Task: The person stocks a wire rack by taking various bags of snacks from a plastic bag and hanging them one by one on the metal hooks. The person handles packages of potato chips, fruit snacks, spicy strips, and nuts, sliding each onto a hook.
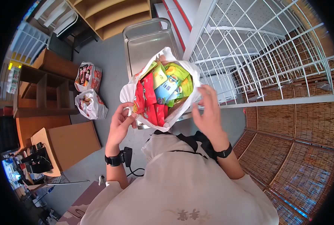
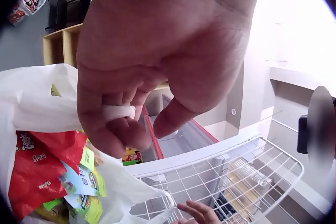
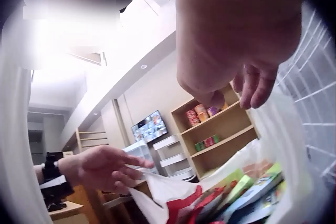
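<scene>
A white plastic bag (image 1: 127,92) stands open before me, filled with red packets (image 1: 149,90), green packets (image 1: 177,71) and a light-blue packet (image 1: 166,90). At its near left rim my left hand (image 1: 120,122) pinches the plastic; a white fold of it shows between the curled fingers in the left wrist view. My right hand (image 1: 209,112) is at the opposite rim, its bent fingers (image 3: 262,90) at the edge of the bag, thumb apart from them. In the left wrist view the bag rises to a peak at the right hand's fingertips (image 2: 184,206).
Under the bag is a metal cart (image 1: 148,43). A white wire rack (image 1: 264,56) borders the right side. Two more filled bags, one upper (image 1: 94,75) and one lower (image 1: 99,108), sit on the floor at left, near brown wooden shelving (image 1: 43,92). Beyond stands a wooden shelf (image 1: 114,15).
</scene>
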{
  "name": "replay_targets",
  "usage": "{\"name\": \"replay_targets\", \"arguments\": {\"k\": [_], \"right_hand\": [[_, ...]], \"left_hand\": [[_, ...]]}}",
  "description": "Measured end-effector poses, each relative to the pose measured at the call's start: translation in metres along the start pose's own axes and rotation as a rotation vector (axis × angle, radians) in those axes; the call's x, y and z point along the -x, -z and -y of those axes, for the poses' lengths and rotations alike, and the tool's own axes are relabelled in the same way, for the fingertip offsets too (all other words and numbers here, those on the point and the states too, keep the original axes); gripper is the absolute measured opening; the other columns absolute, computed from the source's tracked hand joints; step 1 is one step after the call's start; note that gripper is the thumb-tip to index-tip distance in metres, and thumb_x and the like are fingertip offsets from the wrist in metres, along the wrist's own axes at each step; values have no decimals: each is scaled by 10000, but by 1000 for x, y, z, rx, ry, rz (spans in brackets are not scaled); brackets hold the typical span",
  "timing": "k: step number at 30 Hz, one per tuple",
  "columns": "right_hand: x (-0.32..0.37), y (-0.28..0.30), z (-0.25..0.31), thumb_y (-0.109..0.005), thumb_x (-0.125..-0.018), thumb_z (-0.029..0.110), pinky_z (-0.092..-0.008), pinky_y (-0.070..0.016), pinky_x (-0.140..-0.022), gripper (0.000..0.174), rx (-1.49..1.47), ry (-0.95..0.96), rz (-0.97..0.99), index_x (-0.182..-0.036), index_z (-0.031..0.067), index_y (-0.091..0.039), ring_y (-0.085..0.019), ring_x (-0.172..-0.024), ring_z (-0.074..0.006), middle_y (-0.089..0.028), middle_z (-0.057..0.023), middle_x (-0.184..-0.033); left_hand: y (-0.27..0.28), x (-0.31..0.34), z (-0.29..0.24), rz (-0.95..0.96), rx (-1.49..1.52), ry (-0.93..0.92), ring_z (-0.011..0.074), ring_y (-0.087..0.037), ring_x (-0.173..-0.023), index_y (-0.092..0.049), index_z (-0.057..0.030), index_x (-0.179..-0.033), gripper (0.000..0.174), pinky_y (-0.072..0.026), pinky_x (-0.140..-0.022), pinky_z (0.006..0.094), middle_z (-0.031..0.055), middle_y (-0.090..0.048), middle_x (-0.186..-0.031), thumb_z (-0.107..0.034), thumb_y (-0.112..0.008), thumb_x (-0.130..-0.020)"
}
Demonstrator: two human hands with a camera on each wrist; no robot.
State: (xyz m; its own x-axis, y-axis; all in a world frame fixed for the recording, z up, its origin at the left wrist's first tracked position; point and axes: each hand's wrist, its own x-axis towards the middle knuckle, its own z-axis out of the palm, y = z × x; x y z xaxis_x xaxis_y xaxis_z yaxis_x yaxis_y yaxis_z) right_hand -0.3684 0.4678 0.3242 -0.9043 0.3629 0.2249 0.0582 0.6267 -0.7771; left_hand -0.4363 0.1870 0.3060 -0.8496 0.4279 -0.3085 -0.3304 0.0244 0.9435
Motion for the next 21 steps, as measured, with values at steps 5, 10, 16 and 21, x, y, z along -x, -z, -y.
{"name": "replay_targets", "arguments": {"k": [5,10,16,21], "right_hand": [[-5,-52,13,-611,-779,54,-403,-494,-782,294,-150,439,388,-1058,-6,-545,-567,-965,-323,-529,-165,-1116],[-25,-126,13,-647,-782,156,-402,-510,-692,229,-73,204,577,-928,-17,-607,-622,-818,-354,-624,-200,-913],[-22,-185,2,-639,-775,213,-461,-512,-656,228,180,-9,624,-769,-15,-649,-631,-714,-393,-636,-223,-725],[-11,-163,-25,-598,-791,171,-454,-504,-641,193,-22,24,476,-737,-11,-633,-627,-693,-381,-614,-217,-690]], "left_hand": [[-1,-6,2,-19,35,2,89,-559,-702,-444,-18,-1220,329,-479,-631,235,18,-571,-842,-28,-538,-905],[8,-13,4,-80,-78,-72,84,-556,-778,-441,-29,-1236,375,-497,-641,232,15,-564,-852,-8,-566,-883],[17,-14,5,-146,-177,-144,80,-557,-794,-435,-29,-1242,413,-495,-597,216,19,-564,-867,19,-579,-859],[20,-12,10,-205,-173,-181,88,-562,-841,-411,-33,-1262,475,-490,-586,212,33,-561,-920,28,-603,-833]]}}
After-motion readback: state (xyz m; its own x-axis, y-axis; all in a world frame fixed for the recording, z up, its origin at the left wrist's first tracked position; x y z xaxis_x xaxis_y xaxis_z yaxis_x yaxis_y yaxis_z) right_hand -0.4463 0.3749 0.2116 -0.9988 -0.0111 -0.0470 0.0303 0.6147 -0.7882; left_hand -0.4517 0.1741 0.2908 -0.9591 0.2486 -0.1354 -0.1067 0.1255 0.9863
